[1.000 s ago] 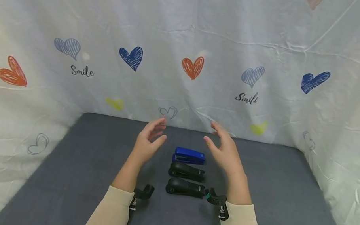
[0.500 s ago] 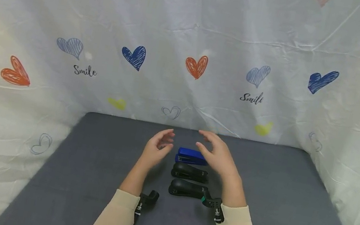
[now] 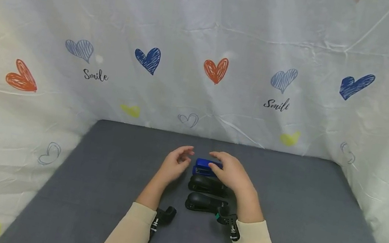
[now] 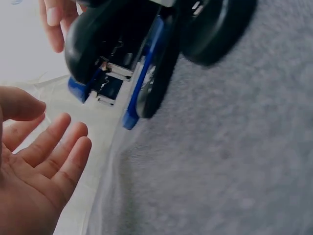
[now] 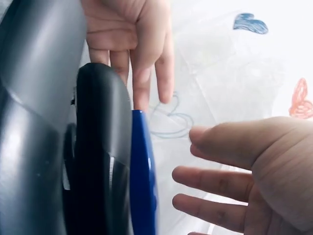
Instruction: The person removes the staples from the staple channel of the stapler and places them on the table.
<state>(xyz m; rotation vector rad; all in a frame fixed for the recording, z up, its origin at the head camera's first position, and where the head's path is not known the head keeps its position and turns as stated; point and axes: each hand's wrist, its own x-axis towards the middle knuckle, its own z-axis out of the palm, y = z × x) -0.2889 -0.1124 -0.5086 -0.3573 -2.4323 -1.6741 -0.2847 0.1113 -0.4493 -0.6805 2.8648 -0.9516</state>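
Three staplers lie in a column on the grey table: a blue stapler [image 3: 203,167] farthest back, a black stapler [image 3: 205,184] in the middle and another black stapler [image 3: 203,202] nearest the body. My left hand [image 3: 174,165] is just left of the blue stapler, fingers relaxed and holding nothing. On the other side, my right hand [image 3: 233,172] overlaps the blue stapler's right end in the head view. A gap shows between the right thumb and the blue stapler [image 5: 143,176] in the right wrist view. The left wrist view shows the left palm [image 4: 36,181] facing the staplers' ends.
A grey cloth covers the table [image 3: 297,226]. Behind it hangs a white curtain [image 3: 166,103] printed with hearts and "Smile". Black camera mounts [image 3: 165,215] sit at both wrists, the right one overlapping the nearest stapler's end.
Both hands have come down and inward toward the blue stapler, one from each side. The staplers have stayed in place; the head view has shifted slightly.
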